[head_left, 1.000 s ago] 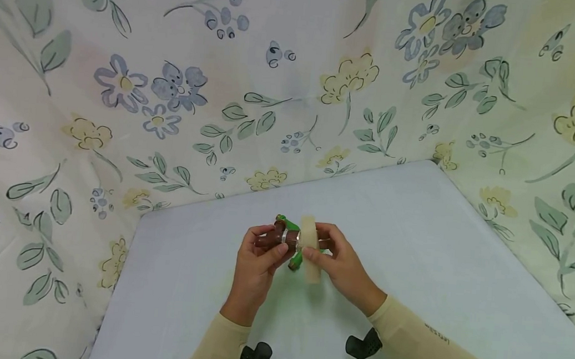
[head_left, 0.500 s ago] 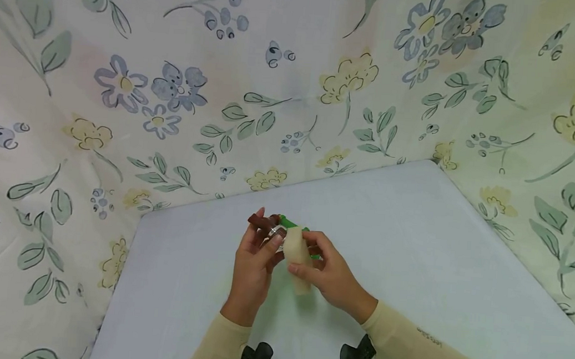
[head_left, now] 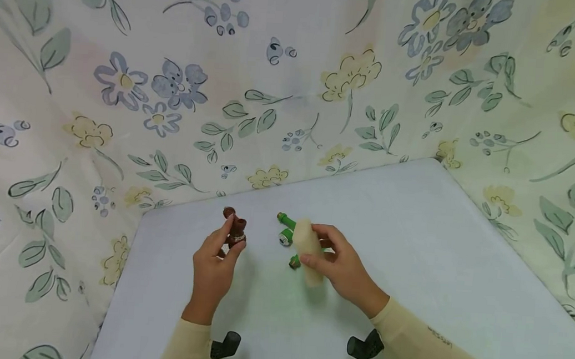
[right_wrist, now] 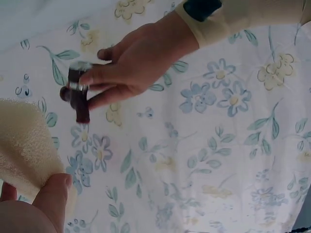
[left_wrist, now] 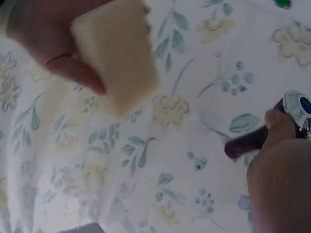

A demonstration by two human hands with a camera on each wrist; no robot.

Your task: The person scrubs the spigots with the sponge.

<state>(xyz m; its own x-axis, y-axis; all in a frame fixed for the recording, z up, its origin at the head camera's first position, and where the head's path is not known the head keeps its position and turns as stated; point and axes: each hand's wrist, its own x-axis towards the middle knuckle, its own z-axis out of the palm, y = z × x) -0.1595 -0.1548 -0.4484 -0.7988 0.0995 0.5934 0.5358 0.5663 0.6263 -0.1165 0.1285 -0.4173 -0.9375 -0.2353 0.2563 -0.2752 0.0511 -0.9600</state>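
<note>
My left hand (head_left: 213,266) pinches a brown piece (head_left: 238,229) between thumb and fingers. It has stubby rounded arms and a silver band; the left wrist view shows a silver-rimmed round face (left_wrist: 297,105) with a dark blue centre. To the right, my right hand (head_left: 346,267) holds a cream sponge (head_left: 307,250) by its side, thumb on the near face. Its porous texture shows in the right wrist view. Just beyond the sponge lies a green piece (head_left: 288,222) with orange-brown ends and a round silver-and-green part (head_left: 285,236); the sponge covers some of it.
A white table (head_left: 405,221) lies under both hands. Floral cloth (head_left: 273,100) hangs behind it and along the sides. A black camera mount (head_left: 366,345) sits at the right wrist, another black mount (head_left: 226,345) at the left.
My left hand has moved left with the brown piece, away from the sponge it was against. The right hand has shifted slightly right with the sponge, showing more of the green piece.
</note>
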